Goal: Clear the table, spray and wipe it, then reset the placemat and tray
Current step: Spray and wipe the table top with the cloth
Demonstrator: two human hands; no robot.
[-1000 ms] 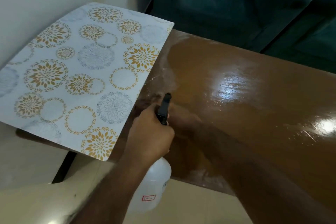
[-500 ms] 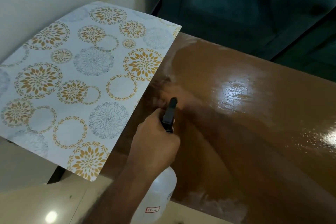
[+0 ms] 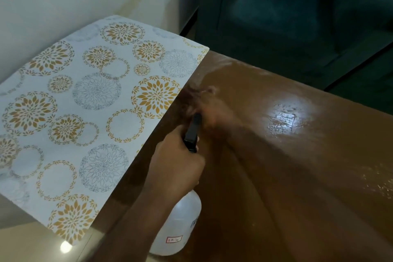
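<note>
The white placemat, printed with gold and grey flower circles, is lifted at a slant over the left end of the glossy brown table and reaches out past it. My right hand is blurred by motion at the placemat's right edge and seems to grip it. My left hand is closed around the black trigger head of a white spray bottle, whose nozzle points toward the right hand. Wet streaks shine on the tabletop.
A dark green sofa stands right behind the table's far edge. A white wall rises at the left. Pale glossy floor shows below the placemat at the near left.
The placemat has sunk a little in view and its near corner has swung toward me. My left hand with the bottle has edged slightly forward. The right hand stays at the placemat's edge.
</note>
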